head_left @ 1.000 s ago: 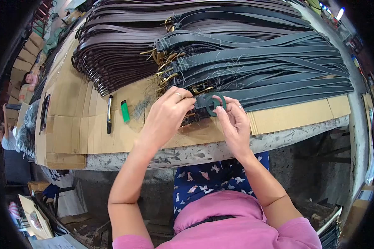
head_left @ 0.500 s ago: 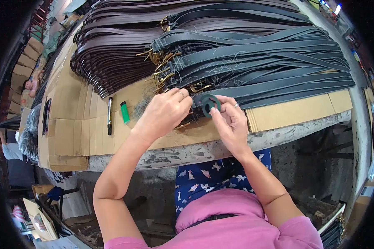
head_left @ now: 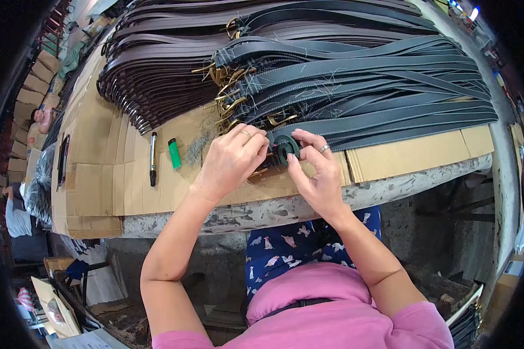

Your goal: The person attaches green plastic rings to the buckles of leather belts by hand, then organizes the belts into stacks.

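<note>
In the head view, my right hand (head_left: 319,171) pinches a dark green ring-shaped piece (head_left: 284,148) between thumb and fingers. Its exact kind I cannot make out. Just to its left, my left hand (head_left: 232,154) is closed, fingertips pressed together close to the ring; what they grip is hidden. Both hands are at the near edge of a pile of black stitched belts (head_left: 367,131). Gold buckles (head_left: 233,104) and loose thread ends lie at the belts' left end, just beyond my left hand.
Brown belts (head_left: 163,70) with dark buckles are stacked at the back left. On the cardboard (head_left: 99,186) lie a green lighter (head_left: 174,153), a marker pen (head_left: 153,158) and a tuft of cut thread (head_left: 200,146). Another person (head_left: 18,215) is at the far left.
The green ring has shifted slightly left, closer to my left hand, and tilted. My right hand moved with it; the left hand has barely moved.
</note>
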A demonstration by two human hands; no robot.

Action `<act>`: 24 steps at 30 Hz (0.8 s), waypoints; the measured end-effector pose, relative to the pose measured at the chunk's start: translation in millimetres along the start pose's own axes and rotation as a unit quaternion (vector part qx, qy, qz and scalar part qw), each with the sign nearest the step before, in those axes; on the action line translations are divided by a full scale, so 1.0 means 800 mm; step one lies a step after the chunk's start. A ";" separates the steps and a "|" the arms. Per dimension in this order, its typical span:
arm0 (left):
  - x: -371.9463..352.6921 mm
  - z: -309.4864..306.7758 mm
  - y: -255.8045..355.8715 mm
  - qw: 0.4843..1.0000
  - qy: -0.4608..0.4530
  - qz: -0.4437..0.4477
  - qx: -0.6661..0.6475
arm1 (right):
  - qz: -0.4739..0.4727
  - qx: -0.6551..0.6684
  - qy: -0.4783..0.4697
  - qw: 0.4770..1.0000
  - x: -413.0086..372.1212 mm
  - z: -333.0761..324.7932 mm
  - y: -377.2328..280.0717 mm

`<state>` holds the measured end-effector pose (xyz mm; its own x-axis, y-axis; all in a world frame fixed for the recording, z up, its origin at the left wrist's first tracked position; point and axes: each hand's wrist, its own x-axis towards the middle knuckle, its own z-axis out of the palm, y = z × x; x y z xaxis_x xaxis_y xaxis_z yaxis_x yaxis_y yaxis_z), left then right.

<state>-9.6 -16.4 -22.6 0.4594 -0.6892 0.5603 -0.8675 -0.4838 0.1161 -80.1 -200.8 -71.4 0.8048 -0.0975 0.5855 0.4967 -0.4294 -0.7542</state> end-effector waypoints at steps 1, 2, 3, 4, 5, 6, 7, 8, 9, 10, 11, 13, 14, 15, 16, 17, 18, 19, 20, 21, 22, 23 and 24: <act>0.000 0.001 0.000 1.000 0.002 -0.001 -0.001 | 0.000 0.000 0.000 1.000 0.000 0.000 0.000; -0.001 0.002 0.000 1.000 0.004 -0.003 -0.002 | 0.000 0.000 0.000 1.000 0.000 0.000 0.000; -0.001 0.002 0.000 1.000 0.006 -0.004 -0.003 | 0.000 0.000 -0.001 1.000 0.000 0.000 0.001; -0.001 0.002 0.000 1.000 0.005 -0.005 -0.004 | 0.001 0.001 -0.002 1.000 -0.001 0.000 0.001; -0.001 0.002 0.000 1.000 0.005 -0.006 -0.006 | 0.003 0.002 -0.004 1.000 -0.001 0.000 0.001; -0.001 0.002 0.000 1.000 0.005 -0.007 -0.007 | 0.005 0.003 -0.006 1.000 -0.001 0.000 0.001; -0.001 0.002 0.000 1.000 0.009 -0.010 -0.010 | 0.002 0.002 -0.004 1.000 -0.001 0.000 0.001; -0.002 0.002 0.001 1.000 0.014 -0.013 -0.014 | -0.001 0.000 -0.003 1.000 -0.001 0.000 0.001; -0.002 0.003 0.001 1.000 0.018 -0.016 -0.017 | -0.003 -0.001 -0.001 1.000 -0.001 0.001 0.001; -0.002 0.003 0.002 0.999 0.021 -0.023 -0.023 | 0.000 0.001 0.000 1.000 -0.001 0.000 0.000; -0.003 0.003 0.002 0.999 0.024 -0.031 -0.029 | 0.003 0.002 0.002 1.000 0.000 0.000 -0.002; -0.007 0.006 0.004 0.994 0.047 -0.074 -0.066 | 0.013 0.004 0.005 1.000 0.001 -0.002 -0.006; -0.011 0.009 0.005 0.987 0.067 -0.108 -0.097 | 0.019 0.005 0.007 1.000 0.002 -0.004 -0.009; -0.013 0.010 0.007 0.978 0.088 -0.142 -0.126 | 0.025 0.007 0.008 1.000 0.004 -0.004 -0.011; -0.015 0.008 0.009 0.962 0.098 -0.205 -0.153 | -0.006 -0.017 0.015 1.000 0.008 -0.005 -0.013; -0.017 0.007 0.012 0.941 0.109 -0.267 -0.179 | -0.012 -0.011 0.012 1.000 0.013 -0.003 -0.015; -0.019 0.006 0.014 0.915 0.119 -0.327 -0.205 | -0.018 -0.004 0.008 1.000 0.019 -0.001 -0.017; -0.021 0.007 0.013 0.889 0.127 -0.360 -0.252 | -0.024 0.000 0.004 1.000 0.024 0.000 -0.019; -0.023 0.010 0.012 0.860 0.137 -0.390 -0.298 | -0.028 0.013 0.003 1.000 0.031 0.003 -0.024; -0.025 0.013 0.012 0.828 0.147 -0.418 -0.344 | -0.019 0.016 -0.010 1.000 0.036 0.006 -0.026; -0.026 0.015 0.013 0.833 0.158 -0.405 -0.342 | -0.010 0.018 -0.023 1.000 0.040 0.010 -0.027; -0.027 0.015 0.014 0.833 0.162 -0.409 -0.334 | -0.001 0.021 -0.037 0.999 0.044 0.013 -0.028; -0.027 0.015 0.017 0.834 0.166 -0.413 -0.326 | 0.008 0.029 -0.043 0.999 0.046 0.017 -0.027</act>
<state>-28.8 -14.7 -42.9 0.9675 -0.0263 0.2516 -0.2501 -0.2495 0.9355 -57.1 -182.8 -37.3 0.8365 -0.0261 0.5474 0.4992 -0.3759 -0.7807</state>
